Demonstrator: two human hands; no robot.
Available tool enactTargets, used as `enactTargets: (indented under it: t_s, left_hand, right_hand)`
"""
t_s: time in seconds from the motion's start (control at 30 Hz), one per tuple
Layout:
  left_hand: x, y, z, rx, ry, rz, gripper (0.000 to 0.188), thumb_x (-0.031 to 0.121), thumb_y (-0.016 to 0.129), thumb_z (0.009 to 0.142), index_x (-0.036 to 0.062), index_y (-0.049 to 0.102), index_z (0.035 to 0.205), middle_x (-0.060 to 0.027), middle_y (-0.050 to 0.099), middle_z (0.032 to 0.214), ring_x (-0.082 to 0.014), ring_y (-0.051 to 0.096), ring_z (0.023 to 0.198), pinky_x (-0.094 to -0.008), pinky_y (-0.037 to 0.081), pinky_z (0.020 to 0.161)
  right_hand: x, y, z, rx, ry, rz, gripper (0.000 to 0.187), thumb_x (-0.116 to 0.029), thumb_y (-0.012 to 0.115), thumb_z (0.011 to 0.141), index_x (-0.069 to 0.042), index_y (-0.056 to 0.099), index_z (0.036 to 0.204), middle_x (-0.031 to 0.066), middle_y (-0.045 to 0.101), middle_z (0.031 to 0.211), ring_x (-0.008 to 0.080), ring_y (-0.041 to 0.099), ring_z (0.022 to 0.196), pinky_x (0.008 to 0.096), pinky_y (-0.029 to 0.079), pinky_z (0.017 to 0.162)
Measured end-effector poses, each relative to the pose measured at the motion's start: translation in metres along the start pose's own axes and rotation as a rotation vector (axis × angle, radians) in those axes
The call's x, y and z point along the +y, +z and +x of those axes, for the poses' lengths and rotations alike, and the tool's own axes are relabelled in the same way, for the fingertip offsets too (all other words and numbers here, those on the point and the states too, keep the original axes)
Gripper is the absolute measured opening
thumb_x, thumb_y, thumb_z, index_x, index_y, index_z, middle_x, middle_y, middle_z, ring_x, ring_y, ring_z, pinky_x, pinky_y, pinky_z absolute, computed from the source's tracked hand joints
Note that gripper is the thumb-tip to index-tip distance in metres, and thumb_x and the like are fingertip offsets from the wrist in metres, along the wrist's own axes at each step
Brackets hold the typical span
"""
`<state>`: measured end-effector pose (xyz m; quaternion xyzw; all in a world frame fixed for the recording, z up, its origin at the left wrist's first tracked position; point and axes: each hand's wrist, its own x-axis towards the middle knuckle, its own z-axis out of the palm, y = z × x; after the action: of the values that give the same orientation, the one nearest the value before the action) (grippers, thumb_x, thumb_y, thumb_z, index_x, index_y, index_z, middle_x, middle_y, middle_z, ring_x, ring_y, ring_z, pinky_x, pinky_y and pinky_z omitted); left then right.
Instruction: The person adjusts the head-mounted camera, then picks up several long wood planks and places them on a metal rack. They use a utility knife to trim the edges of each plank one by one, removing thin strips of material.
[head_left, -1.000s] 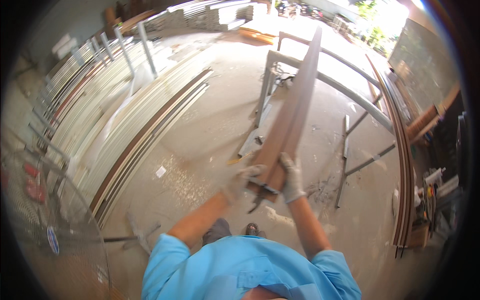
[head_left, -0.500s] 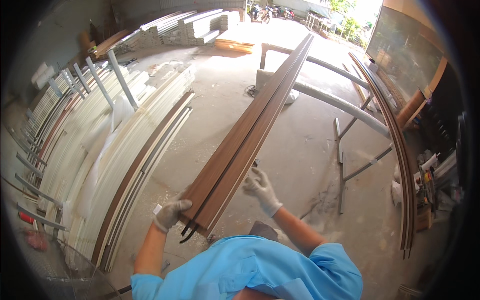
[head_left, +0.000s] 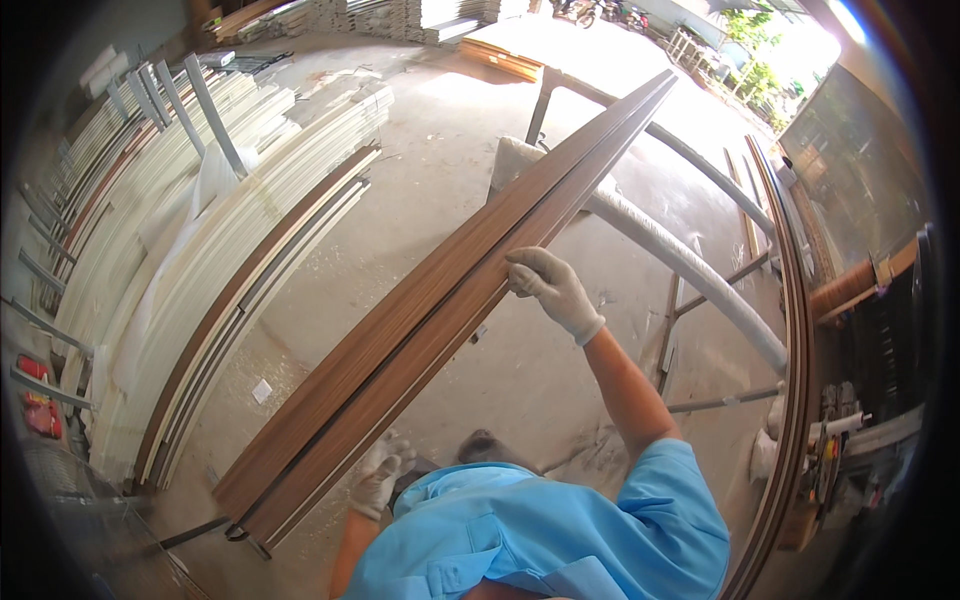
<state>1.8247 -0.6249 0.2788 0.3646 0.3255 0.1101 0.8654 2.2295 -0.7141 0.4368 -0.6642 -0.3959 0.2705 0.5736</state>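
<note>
Two long brown wood-grain planks (head_left: 440,285) lie side by side with a dark gap between them, running slantwise from my lower left toward the far right. My right hand (head_left: 553,290), in a pale work glove, grips the right edge partway along, thumb on top and fingers curled at the side. My gloved left hand (head_left: 374,480) is beside the right edge near the close end, its fingers apart, slightly blurred and holding nothing visible. Farther off, the planks rest across a metal stand with a wrapped, padded bar (head_left: 690,275).
On the left, stacks of long pale profiles (head_left: 240,190) stand between upright metal posts (head_left: 212,115). More long brown strips (head_left: 797,330) curve along the right side, beside a cluttered workbench (head_left: 850,470). Orange-brown boards (head_left: 500,60) lie at the back.
My right hand has moved forward and taken hold of the planks' right edge. My left hand has let go of the near end and moved to their right side. The near end has swung left.
</note>
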Motion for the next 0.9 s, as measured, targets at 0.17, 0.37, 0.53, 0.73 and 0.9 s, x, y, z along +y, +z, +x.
enactTargets:
  t_s: [0.17, 0.37, 0.53, 0.73, 0.9]
  left_hand:
    - [0.019, 0.089, 0.063, -0.173, 0.138, -0.072, 0.109, 0.042, 0.087, 0.07, 0.0033, 0.026, 0.151, -0.0184, 0.046, 0.134, -0.033, 0.051, 0.124, -0.0475, 0.042, 0.107]
    - [0.046, 0.14, 0.101, -0.221, 0.196, -0.126, 0.099, 0.046, 0.087, 0.071, 0.0081, 0.037, 0.148, -0.0165, 0.046, 0.138, -0.0325, 0.05, 0.126, -0.0466, 0.043, 0.107]
    - [0.039, 0.178, 0.125, -0.233, 0.287, -0.358, 0.082, 0.043, 0.077, 0.083, 0.0093, 0.039, 0.147, -0.0168, 0.043, 0.146, -0.0316, 0.048, 0.13, -0.049, 0.039, 0.11]
    - [0.026, 0.262, 0.163, 0.251, 0.544, -0.906, 0.06, 0.05, 0.052, 0.099, 0.0111, 0.042, 0.145, -0.0141, 0.046, 0.146, -0.026, 0.049, 0.132, -0.0468, 0.039, 0.112]
    - [0.056, 0.335, 0.193, 0.642, 0.809, -1.092, 0.056, 0.049, 0.05, 0.101, 0.0107, 0.042, 0.141, -0.0103, 0.051, 0.138, -0.0245, 0.054, 0.124, -0.0467, 0.046, 0.104]
  right_hand:
    - [-0.016, -0.059, 0.073, -0.11, -0.13, -0.288, 0.033, -0.028, 0.06, 0.1, -0.002, 0.064, 0.12, 0.0058, 0.068, 0.097, 0.0124, 0.065, 0.087, 0.0286, 0.054, 0.079]
    - [-0.013, -0.153, 0.144, 0.014, -0.202, -0.551, 0.036, -0.034, 0.059, 0.098, -0.004, 0.068, 0.116, 0.0129, 0.072, 0.101, 0.0226, 0.069, 0.091, 0.0345, 0.053, 0.084]
    - [0.017, -0.266, 0.24, -0.027, -0.294, -0.843, 0.04, -0.037, 0.049, 0.1, -0.008, 0.069, 0.119, 0.0145, 0.069, 0.117, 0.0319, 0.064, 0.111, 0.0404, 0.047, 0.097]
    - [0.084, -0.389, 0.387, -0.728, -0.453, -1.402, 0.03, -0.018, 0.047, 0.099, -0.012, 0.059, 0.126, 0.0156, 0.07, 0.096, 0.0356, 0.068, 0.087, 0.0458, 0.053, 0.073]
    - [0.114, -0.424, 0.448, -0.854, 0.167, -1.728, 0.074, -0.064, 0.029, 0.092, -0.005, 0.064, 0.121, 0.0272, 0.067, 0.103, 0.0402, 0.063, 0.103, 0.0468, 0.045, 0.09]
